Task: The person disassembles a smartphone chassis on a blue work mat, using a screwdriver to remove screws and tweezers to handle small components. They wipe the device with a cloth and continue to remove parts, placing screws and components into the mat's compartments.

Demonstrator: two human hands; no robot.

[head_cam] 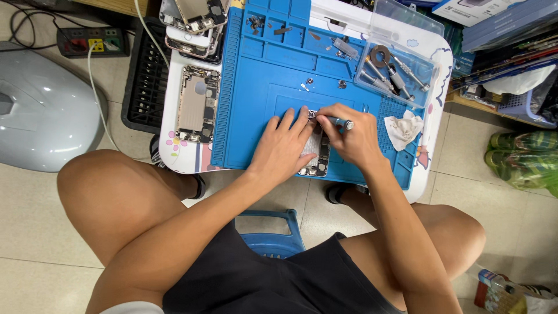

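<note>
Beige tile floor (35, 232), small white table (168, 134), blue stool (270, 224).

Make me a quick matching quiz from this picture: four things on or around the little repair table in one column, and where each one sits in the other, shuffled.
1. Screwdriver
2. White cloth
3. Opened phone shell
4. Power strip

A. On the floor, upper left
B. In the right hand
C. On the blue mat's right edge
D. Left of the blue mat

Pairs: 1-B, 2-C, 3-D, 4-A

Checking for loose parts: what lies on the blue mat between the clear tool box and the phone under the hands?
Head view: small loose screws on the blue mat.
</note>
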